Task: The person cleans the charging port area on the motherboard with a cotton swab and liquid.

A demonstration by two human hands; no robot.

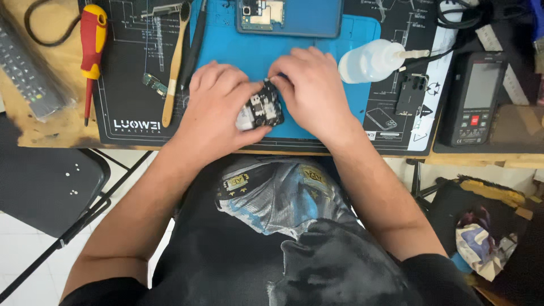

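A small black circuit module (259, 109) with metal shields and camera-like parts sits just below the middle of the frame, pinched between both hands above the lower edge of the blue mat (340, 39). The left hand (218, 107) has its grip closed around the module from the left and underneath, the thumb pressed along its lower edge. The right hand (309, 88) closes on the module's upper right corner with fingertips; whether it is pulling at a connector or only steadying the piece I cannot tell, as the fingers hide the contact.

To my eye the step in hand is separating or seating something small on this module, with the piece lifted off the mat rather than lying flat. The next move would call for a fine, steady pull or press from the right fingertips while the left keeps the board from twisting.

At the top centre lies an opened phone body (289, 16) with its blue inner frame showing. To the right of the hands a white squeeze bottle (371, 59) lies on its side, nozzle pointing right. At left, a wooden-handled brush (174, 65) and a black tool (194, 48) lie side by side on the black printed mat (127, 85), and a red-and-yellow screwdriver (90, 54) lies further left. A dark handheld meter (475, 96) rests at the right edge of the surface (34, 127).
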